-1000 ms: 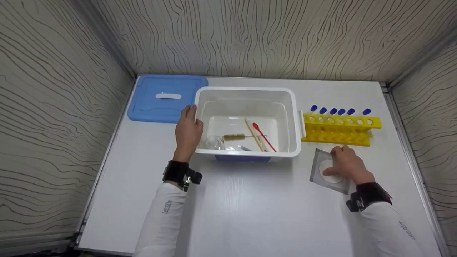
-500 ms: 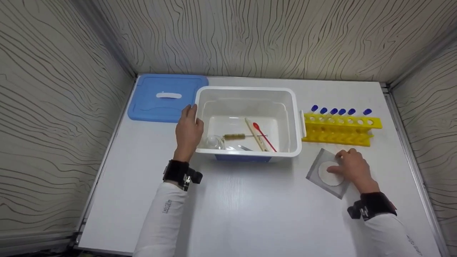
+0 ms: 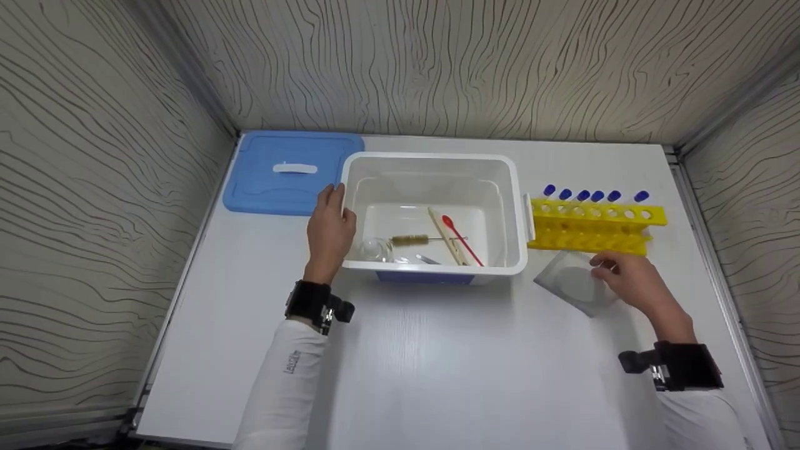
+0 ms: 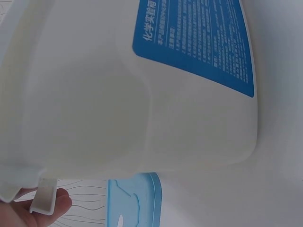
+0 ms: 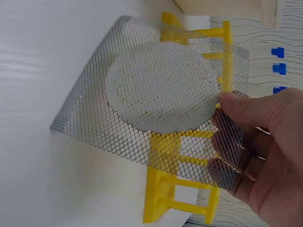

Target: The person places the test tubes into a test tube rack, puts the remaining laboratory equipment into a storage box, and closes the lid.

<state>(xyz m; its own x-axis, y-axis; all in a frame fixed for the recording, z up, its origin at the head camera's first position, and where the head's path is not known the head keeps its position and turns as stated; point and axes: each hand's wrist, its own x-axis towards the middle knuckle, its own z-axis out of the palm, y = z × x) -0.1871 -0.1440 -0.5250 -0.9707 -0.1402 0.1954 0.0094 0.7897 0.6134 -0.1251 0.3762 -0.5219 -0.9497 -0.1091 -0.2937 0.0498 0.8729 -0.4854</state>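
My right hand (image 3: 640, 284) pinches a square wire gauze (image 5: 161, 85) by one edge. The mesh has a round white centre and is tilted up off the table in the right wrist view; the thumb lies on its near face, fingers behind it. My left hand (image 3: 330, 231) holds the left side of a white plastic box (image 3: 431, 270), its fingers around the white side latch (image 4: 45, 196) in the left wrist view. Inside the box lie a clear glass vessel (image 3: 375, 250), a test tube brush (image 3: 409, 240), a wooden stick-like tool (image 3: 440, 228) and a red spoon (image 3: 449, 222).
A yellow test tube rack (image 3: 590, 240) stands right of the box, behind the gauze, with several blue-capped tubes (image 3: 584, 195). At the back left lies a blue lid (image 3: 262, 187) with a white handle. Patterned panels (image 3: 437, 69) enclose the white table (image 3: 437, 375).
My right hand has raised the wire gauze from lying flat and tilted it, its grip now at the right edge. My left hand and the box have not moved.
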